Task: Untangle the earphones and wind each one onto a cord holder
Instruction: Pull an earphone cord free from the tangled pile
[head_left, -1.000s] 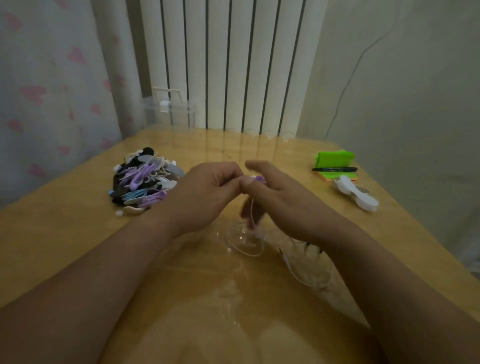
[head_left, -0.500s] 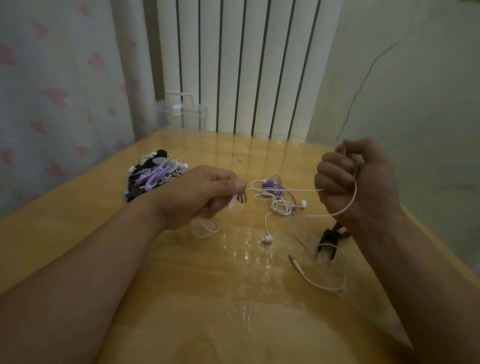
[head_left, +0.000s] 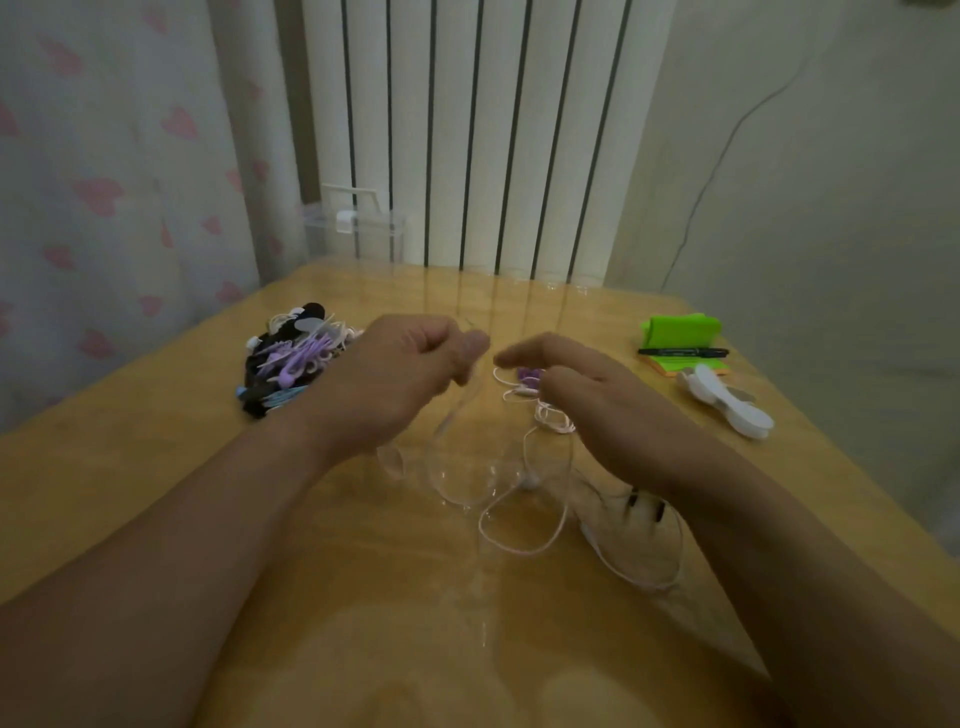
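Fingers of left hand (head_left: 400, 384) curled, apparently pinching one white cord (head_left: 553, 422) (blurred), right hand (head_left: 597, 410) fingers relaxed.

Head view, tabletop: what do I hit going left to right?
Holder pile → left hand → earphone tangle → right hand → green notes → white holders. I left out the pen and the clear box because they overlap others.

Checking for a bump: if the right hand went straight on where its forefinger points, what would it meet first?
Probably the left hand, its fingertips just ahead of the forefinger of the right hand; depth is unclear.
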